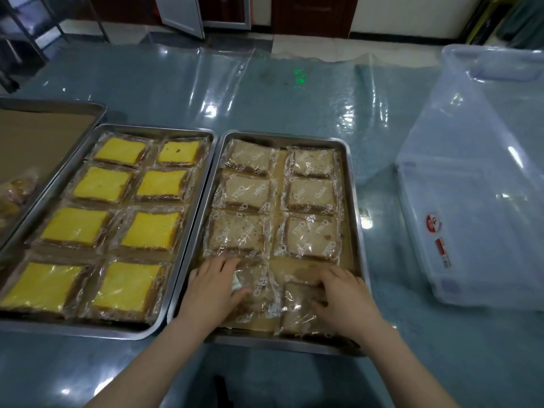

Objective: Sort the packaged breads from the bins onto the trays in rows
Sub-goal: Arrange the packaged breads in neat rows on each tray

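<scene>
Glossy, plastic-covered table [294,98], tiled floor [88,28] beyond, clear bin [477,178] on the right. The right tray [357,231] has brown breads [309,195] in two columns. The near pair sits under our left hand [215,287] and right hand [344,293], fingers flat and loosely spread on top. Packs look light, squishy and slippery, so we'd pinch the wrapper edges.

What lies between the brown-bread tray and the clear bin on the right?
Nothing but bare blue tabletop under glossy film separates the brown-bread tray from the clear bin, as the head view shows.
</scene>
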